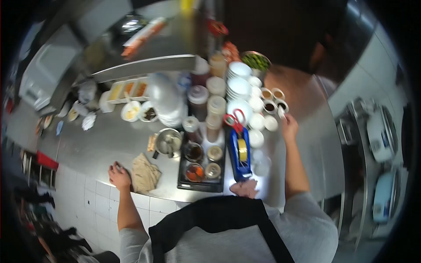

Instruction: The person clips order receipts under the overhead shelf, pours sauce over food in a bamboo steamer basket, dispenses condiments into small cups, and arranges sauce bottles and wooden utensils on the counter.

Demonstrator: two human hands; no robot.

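L hand (119,176) on table (90,144) nr beige cloth (146,172), fingers part-open, loosely curled. R hand (289,127) at dark-sauce cup (282,105); can't tell fingers' gap or hold.

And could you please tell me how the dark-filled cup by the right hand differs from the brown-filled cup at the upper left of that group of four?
The dark-filled cup has nearly black contents; the brown-filled cup has lighter, orange-brown contents. The dark-filled cup is right by the right hand, while the brown-filled cup sits farther off. Both are small, round and pale-rimmed.
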